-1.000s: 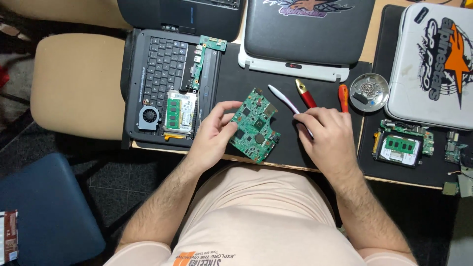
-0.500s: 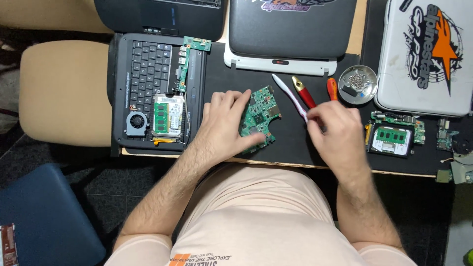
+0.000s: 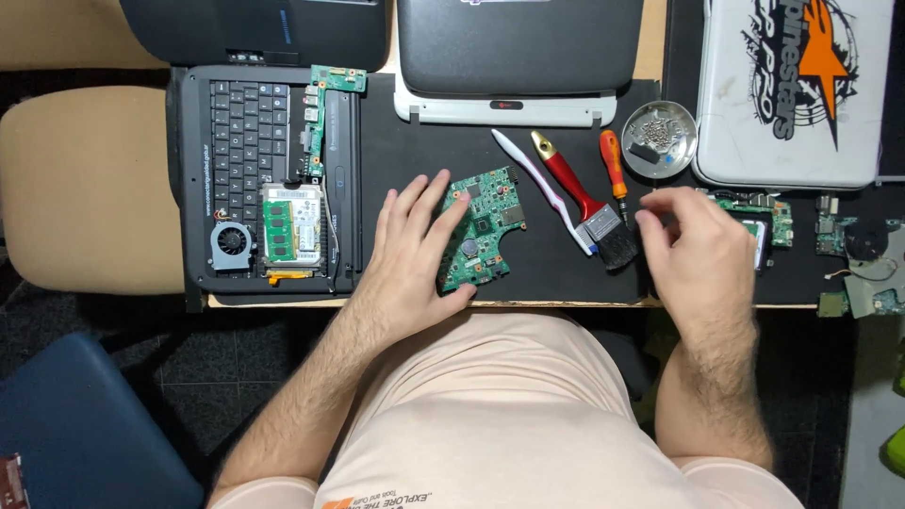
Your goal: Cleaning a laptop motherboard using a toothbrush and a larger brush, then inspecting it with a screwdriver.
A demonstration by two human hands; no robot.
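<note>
Fingers of the left hand [image 3: 415, 250] lie spread and flat on a green circuit board [image 3: 485, 231] on the black mat [image 3: 405, 151]. The right hand [image 3: 698, 250] hovers loosely curled, holding nothing visible, just beside a red-handled brush [image 3: 589, 203].

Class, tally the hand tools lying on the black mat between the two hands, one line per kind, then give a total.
Paintbrush, red handle: 1
Screwdriver, orange-red handle: 1
Toothbrush, white: 1
Total: 3

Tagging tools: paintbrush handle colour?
Red, gold at its tip, on the paintbrush; head view.
</note>
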